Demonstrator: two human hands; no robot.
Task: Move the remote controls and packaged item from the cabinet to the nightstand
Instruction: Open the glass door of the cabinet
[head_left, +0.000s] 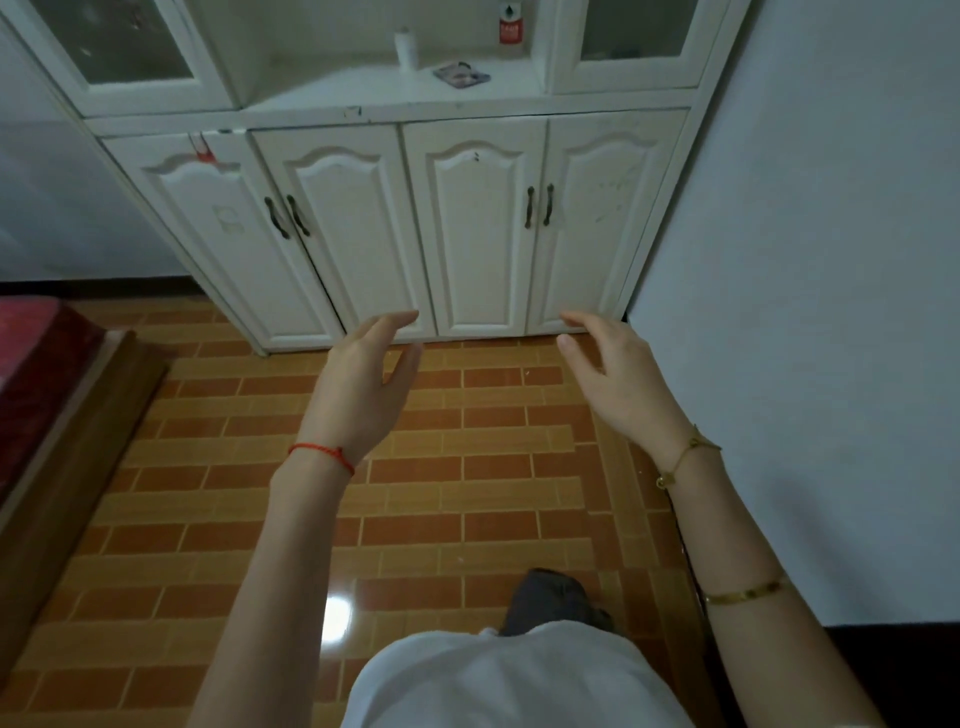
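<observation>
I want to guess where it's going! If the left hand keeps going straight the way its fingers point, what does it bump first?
Probably the white wooden cabinet's lower doors. The empty, open left hand points forward at them, though depth is hard to judge.

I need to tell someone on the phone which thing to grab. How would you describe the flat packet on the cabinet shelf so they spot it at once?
Find the white cabinet against the far wall and look into its open middle shelf, above the four lower doors. The flat packet lies there, right of centre, near the front edge. Unlike the upright white bottle behind it, it lies flat and has a dark, pinkish printed face.
</observation>
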